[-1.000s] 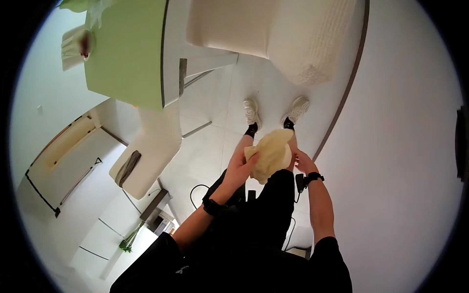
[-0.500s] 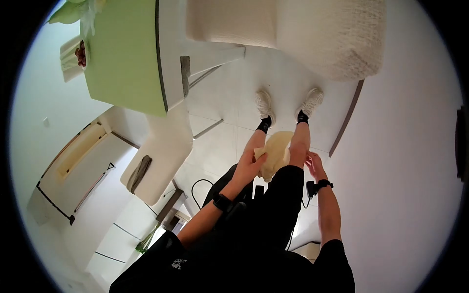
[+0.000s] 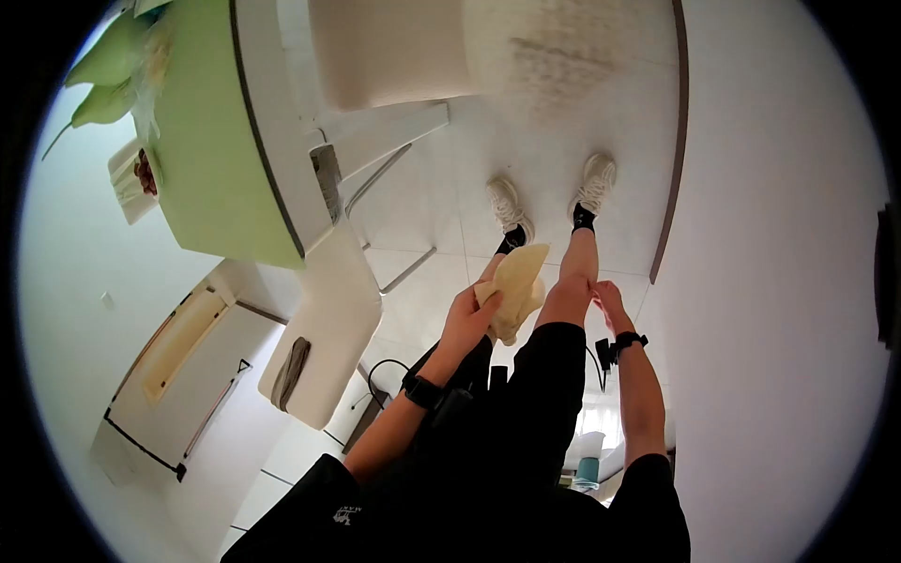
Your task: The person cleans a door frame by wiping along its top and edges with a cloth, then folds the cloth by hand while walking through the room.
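Note:
A limp, pale yellow cloth (image 3: 518,286) hangs from my left hand (image 3: 466,322), whose fingers and thumb are closed on its near edge. The cloth is in front of my left knee and shin. My right hand (image 3: 608,302) is beside my right knee, with its fingers curled in against the leg. Whether anything lies between those fingers is too small to tell. Both wrists carry black bands, and a small dark device (image 3: 603,354) sits at the right one.
A green-topped table (image 3: 211,141) stands at the upper left, with a dish of reddish fruit (image 3: 145,174) at its edge. A beige chair (image 3: 324,324) holds a folded grey cloth (image 3: 292,372). Another beige chair (image 3: 389,47) is ahead. A white wall (image 3: 779,281) rises at the right.
The view has turned and moved, with the table and chairs shifting in the frame. The yellow cloth has come clear of my right leg, still in my left hand. My right hand stays near the knee.

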The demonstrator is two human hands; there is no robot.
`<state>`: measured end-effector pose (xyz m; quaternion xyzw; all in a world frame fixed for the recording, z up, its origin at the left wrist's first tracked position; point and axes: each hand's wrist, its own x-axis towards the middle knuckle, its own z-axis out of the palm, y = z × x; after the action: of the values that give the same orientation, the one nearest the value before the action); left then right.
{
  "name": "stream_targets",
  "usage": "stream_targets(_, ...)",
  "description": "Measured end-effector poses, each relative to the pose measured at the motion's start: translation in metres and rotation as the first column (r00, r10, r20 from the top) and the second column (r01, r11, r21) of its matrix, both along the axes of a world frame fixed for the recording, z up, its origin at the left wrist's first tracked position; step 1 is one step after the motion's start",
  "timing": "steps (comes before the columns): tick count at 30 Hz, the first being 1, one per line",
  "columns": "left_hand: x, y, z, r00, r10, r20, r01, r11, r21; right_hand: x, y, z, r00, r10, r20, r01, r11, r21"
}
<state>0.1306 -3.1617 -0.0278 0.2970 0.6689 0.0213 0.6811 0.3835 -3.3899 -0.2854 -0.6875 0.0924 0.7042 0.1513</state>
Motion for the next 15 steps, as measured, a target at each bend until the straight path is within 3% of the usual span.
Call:
stream_targets(1, 0.0, -0.001, -0.003, 1.0, 0.004, 0.009, -0.004, 1.0, 0.0, -0.001, -0.002, -0.005, 0.996, -0.024, 0.084, 0.022, 1.0, 0.018)
stream_targets(4, 0.01, 0.004, 0.0, 0.999, 0.027, 0.036, -0.028, 0.999, 0.017, 0.0, 0.018, -0.015, 0.995, -0.047, 0.092, 0.044, 0.999, 0.026)
stream_targets(7, 0.022, 0.013, 0.0, 0.994, 0.089, 0.067, -0.091, 0.996, 0.026, 0.011, 0.041, 0.002, 0.975, 0.215, 0.061, -0.212, 0.976, -0.051)
stream_targets(10, 0.026, 0.022, -0.025, 0.983, 0.158, 0.095, -0.156, 0.987, -0.026, 0.038, 0.067, 0.039, 0.924, 0.278, -0.264, -0.305, 0.95, -0.068)
stream_targets(12, 0.031, 0.034, -0.04, 0.974, 0.192, 0.118, -0.187, 0.981, -0.055, 0.039, 0.087, 0.07, 0.92, 0.35, -0.176, -0.375, 0.917, -0.139)
stream_targets(14, 0.035, 0.041, -0.061, 0.964, 0.206, 0.169, -0.214, 0.976, 0.031, 0.049, 0.109, 0.091, 0.923, 0.357, -0.147, -0.381, 0.901, -0.208)
stream_targets(15, 0.037, 0.045, -0.075, 0.957, 0.214, 0.194, -0.233, 0.969, 0.081, 0.056, 0.118, 0.093, 0.876, 0.482, -0.025, -0.481, 0.868, -0.124)
